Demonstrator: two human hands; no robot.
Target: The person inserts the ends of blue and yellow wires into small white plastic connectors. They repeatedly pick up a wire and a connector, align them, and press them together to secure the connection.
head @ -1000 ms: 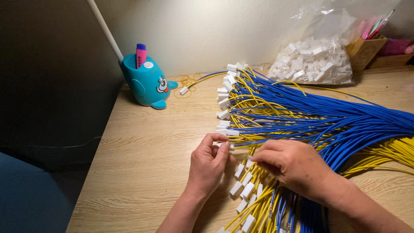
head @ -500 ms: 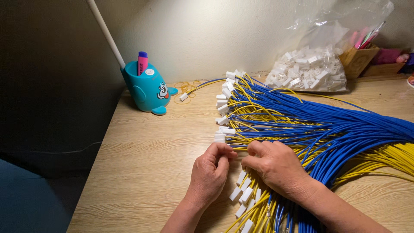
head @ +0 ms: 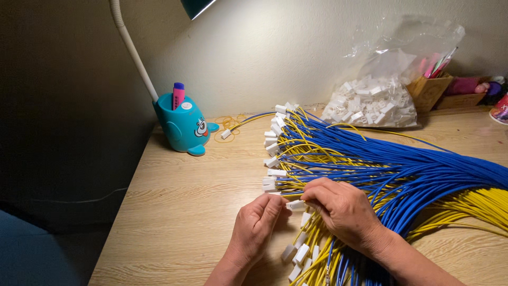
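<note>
Head view: left hand [head: 254, 228] and right hand [head: 344, 212] now drawn together, fingers pinching one white connector [head: 295, 205] at the near edge of the blue and yellow wire bundle [head: 381, 169] on the bench [head: 174, 212]; earlier slightly apart.

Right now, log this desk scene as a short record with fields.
left hand: fingers pinch a white connector
right hand: holds the same connector, resting on the wires
wires: blue and yellow wire bundle fanned across the wooden desk, white connectors at the ends
back left: teal whale pen holder with a pink marker
back right: clear bag of white connectors
lamp: white lamp arm
</note>
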